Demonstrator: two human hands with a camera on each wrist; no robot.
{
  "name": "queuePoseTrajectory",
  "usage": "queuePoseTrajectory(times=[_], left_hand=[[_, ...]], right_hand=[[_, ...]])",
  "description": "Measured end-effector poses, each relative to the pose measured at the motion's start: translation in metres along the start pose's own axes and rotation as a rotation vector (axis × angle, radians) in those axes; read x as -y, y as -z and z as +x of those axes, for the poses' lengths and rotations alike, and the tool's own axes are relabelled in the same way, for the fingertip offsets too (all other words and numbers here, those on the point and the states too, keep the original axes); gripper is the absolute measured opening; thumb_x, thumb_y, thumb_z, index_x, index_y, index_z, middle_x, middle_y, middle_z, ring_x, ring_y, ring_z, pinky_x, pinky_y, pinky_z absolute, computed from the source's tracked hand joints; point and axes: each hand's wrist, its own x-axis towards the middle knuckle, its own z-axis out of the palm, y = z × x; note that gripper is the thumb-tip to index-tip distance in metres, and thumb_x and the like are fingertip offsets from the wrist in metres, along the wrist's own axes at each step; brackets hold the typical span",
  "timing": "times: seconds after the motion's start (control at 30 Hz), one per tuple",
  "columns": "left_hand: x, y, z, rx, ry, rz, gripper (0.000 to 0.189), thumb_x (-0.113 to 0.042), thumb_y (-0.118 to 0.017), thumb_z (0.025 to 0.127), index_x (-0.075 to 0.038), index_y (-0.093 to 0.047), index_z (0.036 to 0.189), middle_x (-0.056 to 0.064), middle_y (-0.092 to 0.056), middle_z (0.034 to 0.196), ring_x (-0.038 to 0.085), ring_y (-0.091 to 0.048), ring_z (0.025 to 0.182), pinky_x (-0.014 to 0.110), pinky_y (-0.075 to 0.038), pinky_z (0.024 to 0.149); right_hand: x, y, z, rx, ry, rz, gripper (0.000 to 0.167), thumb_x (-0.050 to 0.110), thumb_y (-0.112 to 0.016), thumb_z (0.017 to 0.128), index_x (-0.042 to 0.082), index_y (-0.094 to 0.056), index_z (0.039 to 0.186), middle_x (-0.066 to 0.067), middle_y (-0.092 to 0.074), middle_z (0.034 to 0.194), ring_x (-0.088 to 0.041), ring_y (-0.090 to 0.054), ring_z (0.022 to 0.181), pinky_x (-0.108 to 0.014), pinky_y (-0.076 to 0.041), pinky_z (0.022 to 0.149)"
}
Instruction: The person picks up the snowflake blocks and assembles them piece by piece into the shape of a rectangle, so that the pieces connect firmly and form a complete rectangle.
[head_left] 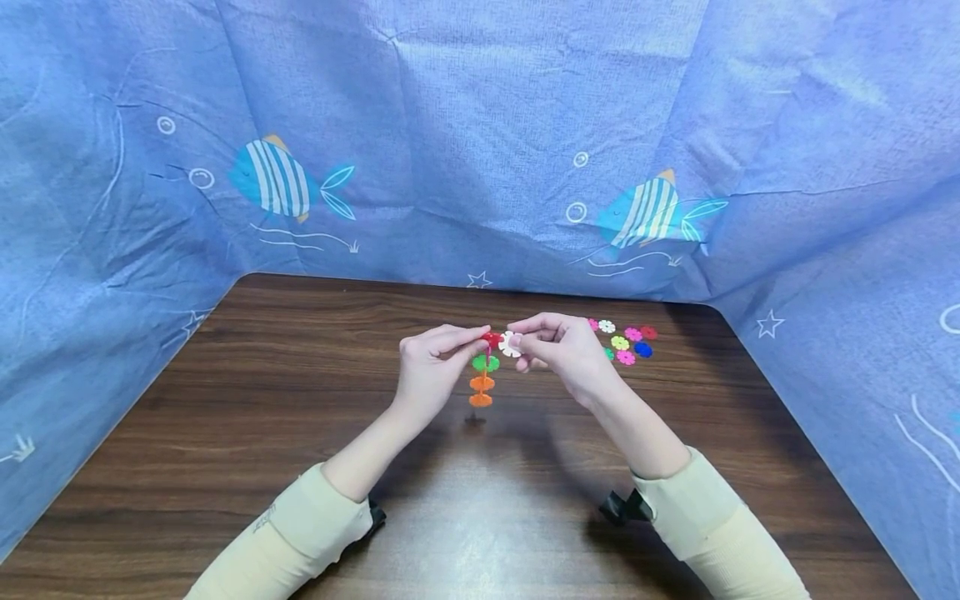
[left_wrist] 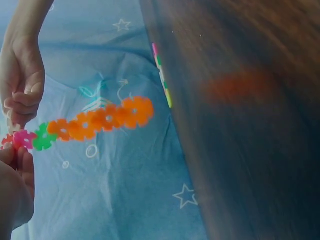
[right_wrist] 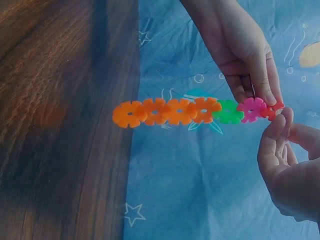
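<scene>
A chain of plastic snowflake discs hangs down between the two hands, above the table. Several orange discs (right_wrist: 155,111) form its lower part, with a green disc (right_wrist: 228,112), a pink disc (right_wrist: 251,109) and a red disc (head_left: 492,340) above them. My left hand (head_left: 431,367) pinches the chain at its top, around the red and pink discs. Between thumb and fingers, my right hand (head_left: 566,350) holds a white disc (head_left: 511,344) edge-on against the red one. In the right wrist view, the right fingertips cover most of the white disc.
Loose discs in several colours lie flat on the brown wooden table (head_left: 247,375) at the back right, among them a blue disc (head_left: 642,350) and a yellow disc (head_left: 619,342). A blue fish-patterned curtain (head_left: 480,125) surrounds the table's back and sides.
</scene>
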Motion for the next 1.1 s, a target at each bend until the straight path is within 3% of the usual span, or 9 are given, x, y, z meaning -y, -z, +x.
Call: queuePoseTrajectory(times=[0.13,0.37,0.6,0.77,0.93,1.1], left_hand=[[-0.01,0.001,0.0,0.022,0.024,-0.011,0.019,0.002,-0.074,0.076,0.003,-0.073,0.095,0.013,-0.072,0.084,0.018,-0.062,0.065,0.016,-0.043,0.053],[0.01,0.0,-0.004,0.045,0.024,0.014,0.02,-0.011,-0.076,0.078,-0.005,-0.075,0.098,0.003,-0.073,0.085,0.012,-0.059,0.062,0.021,-0.04,0.048],[0.016,0.001,-0.006,0.085,0.033,0.058,0.019,-0.016,-0.074,0.08,-0.009,-0.075,0.098,0.001,-0.074,0.09,0.007,-0.068,0.08,0.023,-0.054,0.063],[0.017,0.003,-0.006,0.109,0.112,-0.007,0.02,-0.015,-0.075,0.08,-0.007,-0.074,0.098,0.004,-0.074,0.089,0.009,-0.069,0.075,0.023,-0.055,0.064],[0.019,0.007,-0.003,0.101,0.17,-0.001,0.019,-0.017,-0.075,0.081,-0.008,-0.074,0.097,0.003,-0.074,0.085,0.009,-0.068,0.071,0.022,-0.055,0.064],[0.024,0.011,0.001,0.115,0.219,0.031,0.017,-0.018,-0.075,0.081,-0.009,-0.074,0.095,0.003,-0.073,0.083,0.011,-0.067,0.069,0.02,-0.053,0.063]], right_hand=[[0.001,-0.001,-0.001,-0.004,-0.006,-0.005,0.029,0.007,-0.068,0.086,-0.007,-0.063,0.11,-0.007,-0.07,0.082,-0.015,-0.064,0.058,-0.03,-0.057,0.065],[-0.004,-0.001,-0.003,-0.007,-0.029,-0.026,0.028,0.008,-0.067,0.086,-0.006,-0.063,0.11,-0.008,-0.07,0.081,-0.015,-0.064,0.059,-0.031,-0.057,0.065],[-0.011,0.005,-0.003,0.068,-0.019,-0.025,0.032,0.014,-0.067,0.088,-0.004,-0.06,0.114,-0.01,-0.07,0.086,-0.019,-0.067,0.064,-0.037,-0.057,0.07],[-0.013,0.015,-0.003,0.099,0.049,-0.053,0.036,0.016,-0.063,0.091,-0.003,-0.056,0.12,-0.013,-0.069,0.089,-0.022,-0.068,0.067,-0.041,-0.057,0.07],[-0.018,0.036,0.002,0.074,0.134,-0.211,0.037,0.017,-0.065,0.09,0.001,-0.056,0.121,-0.018,-0.069,0.092,-0.019,-0.067,0.072,-0.04,-0.056,0.072],[-0.029,0.064,0.009,0.052,0.244,-0.517,0.035,0.018,-0.07,0.086,0.013,-0.061,0.12,-0.005,-0.069,0.1,-0.013,-0.064,0.083,-0.027,-0.052,0.07]])
